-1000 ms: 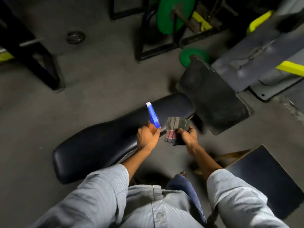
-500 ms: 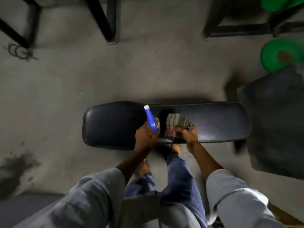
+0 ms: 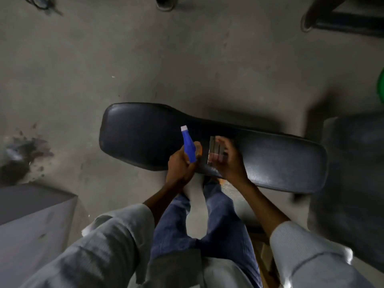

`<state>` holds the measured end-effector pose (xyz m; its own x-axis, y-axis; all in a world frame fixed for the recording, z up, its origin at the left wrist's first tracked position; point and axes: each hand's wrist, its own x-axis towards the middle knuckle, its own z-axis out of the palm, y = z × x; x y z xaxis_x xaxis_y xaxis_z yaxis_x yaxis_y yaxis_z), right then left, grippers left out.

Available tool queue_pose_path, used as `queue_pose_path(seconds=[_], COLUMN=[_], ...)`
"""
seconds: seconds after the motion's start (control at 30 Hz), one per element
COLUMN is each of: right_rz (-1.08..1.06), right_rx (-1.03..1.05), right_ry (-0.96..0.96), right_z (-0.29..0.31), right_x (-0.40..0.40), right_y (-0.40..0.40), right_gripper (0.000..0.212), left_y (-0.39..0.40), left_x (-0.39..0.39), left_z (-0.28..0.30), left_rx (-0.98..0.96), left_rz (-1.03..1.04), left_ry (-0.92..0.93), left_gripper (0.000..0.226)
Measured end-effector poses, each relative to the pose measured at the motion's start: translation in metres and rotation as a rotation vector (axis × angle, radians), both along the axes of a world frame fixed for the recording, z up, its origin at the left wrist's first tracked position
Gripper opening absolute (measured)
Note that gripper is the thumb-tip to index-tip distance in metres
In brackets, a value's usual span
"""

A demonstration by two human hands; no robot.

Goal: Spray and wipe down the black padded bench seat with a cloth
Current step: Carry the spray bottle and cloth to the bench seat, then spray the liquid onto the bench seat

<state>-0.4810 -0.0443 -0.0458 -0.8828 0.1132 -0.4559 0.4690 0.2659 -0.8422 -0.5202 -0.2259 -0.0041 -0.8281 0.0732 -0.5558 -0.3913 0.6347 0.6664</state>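
The black padded bench seat [image 3: 145, 136] lies across the middle of the view, wider at its left end. My left hand [image 3: 179, 165] grips a blue spray bottle [image 3: 188, 145] with a white nozzle that points up and to the left over the seat. Just right of it, my right hand [image 3: 228, 161] holds a folded striped cloth [image 3: 216, 149] against or just above the seat's near edge; blur hides whether it touches. Both hands sit close together over the seat's near edge.
The concrete floor [image 3: 187, 59] surrounds the bench, with a dark stain [image 3: 18, 154] at the left. A grey box [image 3: 31, 225] stands at the lower left and a dark pad [image 3: 353, 173] at the right. Black frame feet [image 3: 342, 19] and a green plate's edge [image 3: 381, 84] lie beyond.
The view has swung left and downward, so the bench now sits tilted down toward the right. My right hand with the cloth has shifted onto the seat; my left still holds the bottle.
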Motion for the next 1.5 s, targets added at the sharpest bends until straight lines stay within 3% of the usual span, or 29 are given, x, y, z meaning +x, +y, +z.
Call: queue_pose_path(seconds=[0.1,0.17,0.23,0.3,0.33,0.4,0.47,0.53,0.67,0.9,1.07,1.5], right_rz=[0.303,0.424,0.478,0.488,0.484,0.463,0.440,0.409,0.362,0.259,0.135,0.256], right_rx=[0.072,0.104,0.148,0.176,0.181,0.177,0.187,0.223,0.292,0.378,0.325,0.143], right_ry=[0.265,0.331,0.412,0.467,0.478,0.506,0.497,0.451,0.334,0.143,0.122,0.175], right_z=[0.026,0.043,0.050,0.052,0.051,0.049,0.044,0.039,0.007,-0.065,-0.084,-0.076], right_x=[-0.028,-0.047,-0.063,-0.077,-0.083,-0.091,-0.098,-0.107,-0.125,-0.128,-0.126,-0.145], right_y=[-0.024,-0.047,-0.071,-0.093,-0.103,-0.121,-0.139,-0.151,-0.171,-0.176,-0.178,-0.225], right_gripper=[0.085,0.086,0.068,0.054,0.049,0.037,0.026,0.020,0.020,0.023,0.026,0.036], left_y=[-0.010,-0.017,-0.024,-0.032,-0.039,-0.057,-0.079,-0.098,-0.139,-0.182,-0.190,-0.187], left_x=[-0.002,-0.003,-0.004,-0.006,-0.006,-0.003,0.002,0.002,-0.007,-0.028,-0.019,-0.019], left_z=[-0.003,-0.001,0.005,0.008,0.007,0.002,-0.015,-0.031,-0.083,-0.175,-0.208,-0.215], left_rx=[0.026,0.064,0.074,-0.042,-0.046,0.093,0.141,0.119,-0.196,-0.479,-0.506,-0.518], left_rz=[0.032,0.093,0.193,0.219,0.228,0.214,0.041,-0.031,0.066,-0.043,-0.117,-0.073], left_ry=[-0.065,-0.078,-0.112,-0.168,-0.159,-0.055,-0.006,-0.018,0.087,0.161,0.186,0.202], left_gripper=[0.013,0.013,0.012,0.056,0.061,0.039,0.037,0.050,0.080,0.088,0.085,0.086])
